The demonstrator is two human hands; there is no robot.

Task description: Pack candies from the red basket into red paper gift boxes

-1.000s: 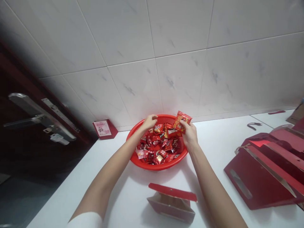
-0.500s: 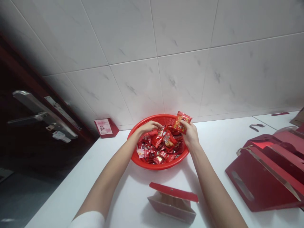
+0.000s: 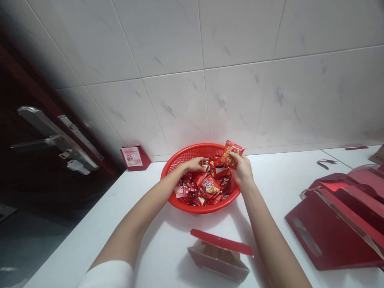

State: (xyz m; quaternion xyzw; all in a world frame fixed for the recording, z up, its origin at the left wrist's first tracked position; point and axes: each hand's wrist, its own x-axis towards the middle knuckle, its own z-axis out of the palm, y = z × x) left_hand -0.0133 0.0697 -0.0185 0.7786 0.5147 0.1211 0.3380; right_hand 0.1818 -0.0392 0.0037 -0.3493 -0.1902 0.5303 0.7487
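Observation:
A red plastic basket [image 3: 200, 210] full of small red snack packets [image 3: 209, 186] stands against the wall. Inside its back left part, my left hand [image 3: 195, 165] has its fingers closed at a small packet [image 3: 207, 165] among the others. Over the basket's right rim, my right hand [image 3: 241, 168] grips a red packet [image 3: 231, 154] with yellow lettering. In front of the basket stands a small box [image 3: 218, 260] with its red flap raised, and neither hand touches it.
Several dark red boxes [image 3: 333, 228] lie at the right on the white table [image 3: 117, 212]. A red stand with a pink card [image 3: 132, 157] is at the back left. A dark door with a metal handle [image 3: 57, 138] is at the far left.
My left hand has moved right and slightly down into the packets, and some of them have shifted. My right hand still holds its packet. The view has shifted slightly.

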